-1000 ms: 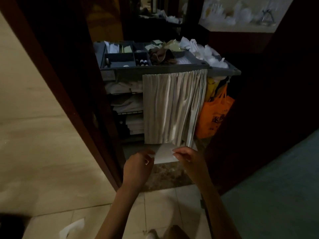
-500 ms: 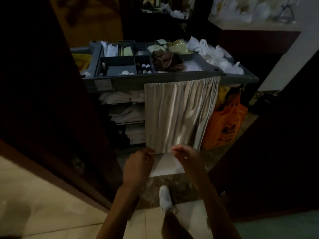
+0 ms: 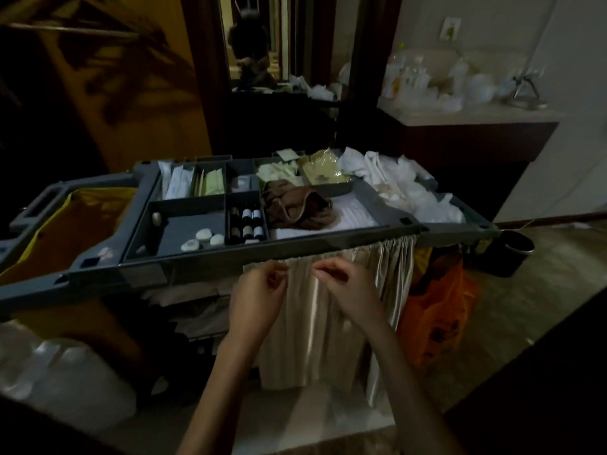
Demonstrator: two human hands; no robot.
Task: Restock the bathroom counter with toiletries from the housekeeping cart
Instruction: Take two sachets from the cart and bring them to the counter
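The left hand [image 3: 259,300] and right hand [image 3: 348,290] hover close together just before the housekeeping cart [image 3: 328,241], over its pale curtain [image 3: 315,339], each with fingertips drawn narrow into a pinch; I cannot tell whether anything lies between them. In the cart's top tray sit small dark bottles [image 3: 249,221] in a middle compartment, 3 round white soaps [image 3: 203,239] just left of them and a brown cloth [image 3: 295,208] just right. The desk [image 3: 460,114] stands behind the cart's right end.
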